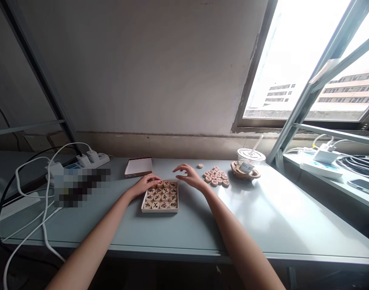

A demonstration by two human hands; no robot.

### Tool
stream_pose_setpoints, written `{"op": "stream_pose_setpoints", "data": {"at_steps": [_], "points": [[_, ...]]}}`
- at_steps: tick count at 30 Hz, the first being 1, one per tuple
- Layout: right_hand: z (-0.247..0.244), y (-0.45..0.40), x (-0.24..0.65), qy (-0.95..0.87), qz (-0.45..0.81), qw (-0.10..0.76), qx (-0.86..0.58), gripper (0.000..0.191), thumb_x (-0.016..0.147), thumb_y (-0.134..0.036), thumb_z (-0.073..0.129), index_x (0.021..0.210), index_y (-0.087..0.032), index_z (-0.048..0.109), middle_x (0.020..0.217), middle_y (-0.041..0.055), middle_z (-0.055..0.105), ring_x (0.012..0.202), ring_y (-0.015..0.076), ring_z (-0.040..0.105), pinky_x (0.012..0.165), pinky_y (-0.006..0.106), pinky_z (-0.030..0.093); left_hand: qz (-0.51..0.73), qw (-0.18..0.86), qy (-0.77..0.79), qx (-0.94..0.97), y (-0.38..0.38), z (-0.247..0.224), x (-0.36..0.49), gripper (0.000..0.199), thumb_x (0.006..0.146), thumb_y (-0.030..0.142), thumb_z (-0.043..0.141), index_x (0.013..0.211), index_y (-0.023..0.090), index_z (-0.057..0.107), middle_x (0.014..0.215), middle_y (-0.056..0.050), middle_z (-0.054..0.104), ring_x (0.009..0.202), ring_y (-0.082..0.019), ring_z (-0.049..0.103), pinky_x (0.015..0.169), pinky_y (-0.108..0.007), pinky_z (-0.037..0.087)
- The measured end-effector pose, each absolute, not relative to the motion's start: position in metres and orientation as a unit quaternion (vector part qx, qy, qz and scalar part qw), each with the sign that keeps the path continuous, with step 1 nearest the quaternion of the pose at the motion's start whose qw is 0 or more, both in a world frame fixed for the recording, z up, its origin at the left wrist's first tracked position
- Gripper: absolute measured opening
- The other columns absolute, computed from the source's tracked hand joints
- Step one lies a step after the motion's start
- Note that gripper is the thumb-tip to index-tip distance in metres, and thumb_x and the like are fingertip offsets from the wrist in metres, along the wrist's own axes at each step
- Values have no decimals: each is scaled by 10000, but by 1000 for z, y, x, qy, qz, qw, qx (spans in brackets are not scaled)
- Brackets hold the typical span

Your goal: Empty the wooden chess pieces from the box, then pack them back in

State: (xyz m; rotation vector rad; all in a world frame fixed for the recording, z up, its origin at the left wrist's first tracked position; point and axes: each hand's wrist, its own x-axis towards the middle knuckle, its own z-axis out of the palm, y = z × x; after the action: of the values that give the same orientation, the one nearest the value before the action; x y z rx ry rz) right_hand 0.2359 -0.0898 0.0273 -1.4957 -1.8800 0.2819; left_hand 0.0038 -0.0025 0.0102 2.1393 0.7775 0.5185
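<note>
Work in hand: wooden xiangqi pieces are being packed flat into a shallow box point(160, 209) that sits near the middle of the grey table point(263, 225).
Box: its visible rows are filled with round pieces point(161, 197), black and red characters face up. Whether the far left corner is filled cannot be told, because the left hand covers it.
Left hand point(145, 184): rests on the far left corner of the box, fingers curled down over the pieces there. It touches them, but whether it pinches one cannot be told.
Right hand point(189, 175): hovers just past the far right corner of the box, fingers spread and loosely bent, empty as far as can be seen.
Loose pieces point(216, 176): a small cluster with red characters lies flat on the table to the right of the right hand, near it but apart.
Stray piece point(200, 165): lies alone, farther back than the cluster, blank side up.
Box lid point(138, 166): lies open side up, just beyond the box on the far left.
Progress: judging by the layout, one layer looks nearly complete; the cluster and the stray piece remain outside, and the lid is off.
Nearby: a lidded plastic cup point(250, 160) on a wooden coaster at far right, a power strip point(92, 160) with white cables at far left.
</note>
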Motion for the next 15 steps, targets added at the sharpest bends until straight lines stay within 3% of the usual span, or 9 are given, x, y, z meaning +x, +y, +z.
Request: {"op": "stream_pose_setpoints", "data": {"at_steps": [4,7,10,12,15], "points": [[10,-84,258,-604,-107,250,-750,426,861,-220,476,1287,-202,456,1389,126,377,1279,272,290,1017,495,234,210,402,307,837,-3,9,3,401,763,522,521,930,185,659,1019,-71,599,968,-231,560,816,-291,444],[1,-84,267,-565,-111,130,-807,446,898,-207,365,1335,-119,378,1434,187,287,1329,293,193,1016,554,180,214,402,308,835,-2,8,2,385,758,510,534,922,188,667,1016,-69,597,970,-231,559,807,-287,446],[3,-87,263,-576,-97,68,-809,389,890,-122,288,1221,-103,491,1325,208,417,1230,295,348,984,520,248,212,411,306,832,-1,7,2,377,764,500,530,926,188,667,1018,-72,589,941,-222,564,780,-284,454],[9,-90,254,-601,-104,56,-791,386,845,-50,314,1158,-107,533,1218,196,493,1113,270,448,931,433,332,212,413,304,832,0,6,2,372,769,491,529,931,186,666,1016,-75,585,921,-215,566,766,-284,454],[19,-93,239,-631,-85,50,-769,357,778,11,370,1031,-97,599,1108,183,532,1019,252,488,792,310,405,218,403,301,836,1,6,2,362,770,482,528,926,188,668,999,-74,588,926,-214,562,778,-290,448]]}}
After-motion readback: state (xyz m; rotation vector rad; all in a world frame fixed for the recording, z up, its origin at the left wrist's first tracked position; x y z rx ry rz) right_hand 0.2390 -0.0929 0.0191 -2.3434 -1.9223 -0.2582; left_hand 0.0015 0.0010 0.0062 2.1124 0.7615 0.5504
